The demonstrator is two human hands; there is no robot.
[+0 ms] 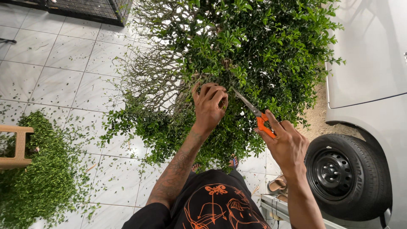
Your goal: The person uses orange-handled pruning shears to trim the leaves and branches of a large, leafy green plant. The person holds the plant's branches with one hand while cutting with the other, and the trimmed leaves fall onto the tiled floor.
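A dense green shrub (254,46) with small leaves fills the middle of the view, with bare twiggy branches (148,72) on its left side. My left hand (209,106) is curled into the foliage, pinching a small sprig between its fingertips. My right hand (286,144) grips orange-handled pruning shears (254,112). Their thin metal blades point up and left, with the tips close to my left hand's fingers. Below, my dark shirt (216,203) with an orange print is visible.
A silver car (369,63) with a black wheel (345,176) stands at the right. A pile of cut green leaves (38,178) lies on the white tiled floor (63,63) at the left, beside a tan plastic stool (17,146). Sandals (277,185) lie near the wheel. A black grate (89,8) is at the top left.
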